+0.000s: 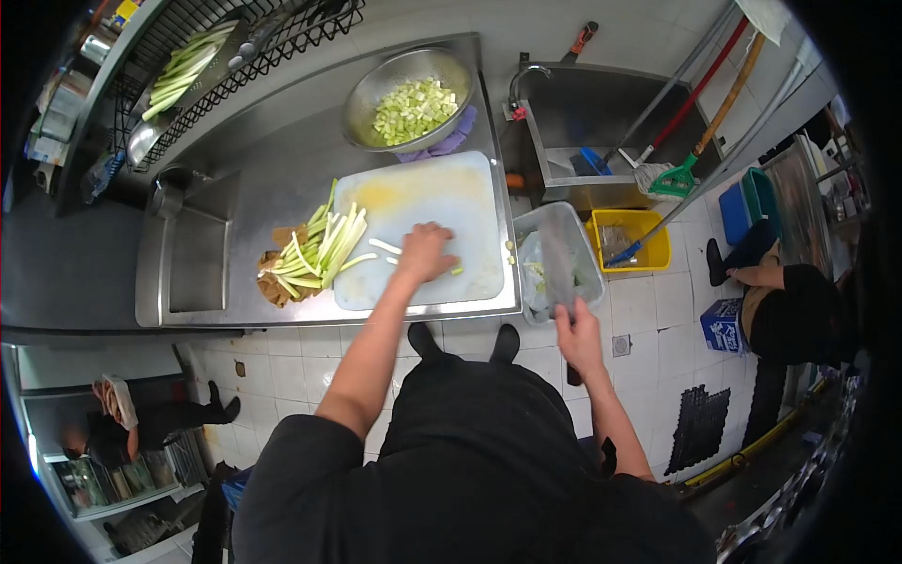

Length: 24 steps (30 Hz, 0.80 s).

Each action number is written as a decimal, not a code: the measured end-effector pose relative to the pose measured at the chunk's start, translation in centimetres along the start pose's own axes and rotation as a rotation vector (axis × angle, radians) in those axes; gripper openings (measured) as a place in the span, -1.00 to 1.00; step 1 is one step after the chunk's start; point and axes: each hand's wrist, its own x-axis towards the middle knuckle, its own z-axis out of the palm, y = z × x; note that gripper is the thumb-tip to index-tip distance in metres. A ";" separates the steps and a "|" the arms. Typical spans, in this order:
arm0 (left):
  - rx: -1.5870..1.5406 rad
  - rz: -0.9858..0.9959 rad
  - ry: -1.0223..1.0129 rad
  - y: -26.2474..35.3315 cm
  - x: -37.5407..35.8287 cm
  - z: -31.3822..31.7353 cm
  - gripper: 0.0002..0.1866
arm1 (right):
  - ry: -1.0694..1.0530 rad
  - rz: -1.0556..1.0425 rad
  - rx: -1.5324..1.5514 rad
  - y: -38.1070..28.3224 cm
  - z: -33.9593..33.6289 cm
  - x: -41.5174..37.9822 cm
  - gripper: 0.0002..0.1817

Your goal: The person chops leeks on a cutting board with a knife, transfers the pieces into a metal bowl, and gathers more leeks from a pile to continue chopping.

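My left hand [427, 252] lies over the white cutting board [470, 202], its fingers apart and its palm low on the surface. Short lengths of pale green stalk, which look like celery, show on both sides of it. What is under the palm is hidden. My right hand [580, 338] grips a large knife [556, 258] just past the counter's right end. Motion blurs its broad blade. Left of the board, a pile of cut celery stalks [329, 244] rests on brown paper [272, 287]. Behind it, a metal bowl [358, 108] holds diced celery [413, 111].
A plastic bin [592, 273] with scraps stands below the knife, beside a yellow bucket [653, 226]. Mops and a green broom [676, 179] lean at a deep sink [601, 94]. A smaller sink [199, 263] is at left. Other people are at far left and right.
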 end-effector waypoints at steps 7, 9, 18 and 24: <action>0.014 0.125 0.198 -4.6 -4.5 1.3 -0.64 | -0.177 -0.113 -0.302 -8.0 9.1 8.5 -0.76; -0.121 0.303 0.364 -3.0 -4.5 2.4 -0.73 | -0.228 -0.119 -0.409 -8.4 10.1 10.2 -0.77; -0.128 0.472 0.138 2.0 -3.8 6.2 -0.82 | -0.290 0.017 -0.599 -6.6 8.9 8.7 -0.81; -0.350 0.391 0.057 5.2 -0.4 7.8 -0.78 | 0.042 0.037 -0.366 -3.4 6.3 6.7 -0.77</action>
